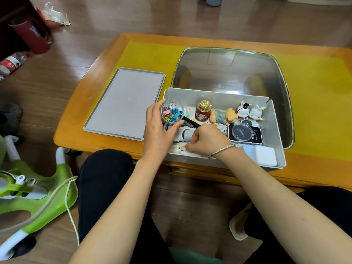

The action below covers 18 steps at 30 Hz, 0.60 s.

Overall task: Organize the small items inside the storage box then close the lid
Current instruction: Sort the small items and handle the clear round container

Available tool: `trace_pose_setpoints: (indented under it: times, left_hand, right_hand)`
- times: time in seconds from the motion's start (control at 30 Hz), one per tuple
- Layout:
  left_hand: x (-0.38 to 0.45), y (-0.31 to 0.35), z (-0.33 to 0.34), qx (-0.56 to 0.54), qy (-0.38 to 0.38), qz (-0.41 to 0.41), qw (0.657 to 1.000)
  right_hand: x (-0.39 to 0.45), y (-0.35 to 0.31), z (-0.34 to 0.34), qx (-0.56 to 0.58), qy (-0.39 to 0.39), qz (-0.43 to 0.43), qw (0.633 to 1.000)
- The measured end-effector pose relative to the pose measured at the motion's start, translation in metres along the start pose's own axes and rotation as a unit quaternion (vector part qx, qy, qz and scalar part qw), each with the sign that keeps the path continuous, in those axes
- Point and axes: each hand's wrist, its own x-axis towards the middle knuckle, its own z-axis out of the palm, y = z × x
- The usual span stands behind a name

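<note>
A grey storage box (274,119) stands open at the table's near edge. My left hand (158,128) grips a clear round tub of coloured binder clips (172,112) at the box's left end. My right hand (205,140) reaches into the near left part of the box, its fingers curled and pinching a small item I cannot make out. Inside the box are a red jar with a gold cap (202,111), two bear figures (223,116), two white bunny figures (249,111), a black WiFi device (245,134) and a white block (265,156). The grey lid (123,103) lies flat left of the box.
A large metal tray (232,71) sits behind the box on the yellow-topped wooden table (314,103). A green plastic ride-on toy (38,189) with a white cord stands on the floor at my left. Bottles and a red cylinder lie at the far left.
</note>
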Motion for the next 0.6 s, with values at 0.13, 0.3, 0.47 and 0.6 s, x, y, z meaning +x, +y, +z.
trace_pose_setpoints:
  times: [0.13,0.3,0.47,0.6]
  left_hand:
    - [0.004,0.005,-0.006,-0.075,-0.010,-0.041,0.996]
    - [0.003,0.013,-0.003,-0.109,-0.060,-0.038,0.992]
    - [-0.002,0.013,0.012,-0.070,-0.093,-0.065,0.991]
    - [-0.002,0.016,0.015,-0.061,-0.142,-0.065,0.986]
  right_hand:
    - [-0.006,0.008,-0.005,0.059,0.028,-0.006,0.998]
    - [-0.017,0.019,-0.017,0.249,0.210,0.001,0.946]
    - [-0.024,0.020,-0.036,0.377,0.302,-0.038,0.875]
    - [-0.025,0.017,-0.038,0.338,0.303,-0.078,0.888]
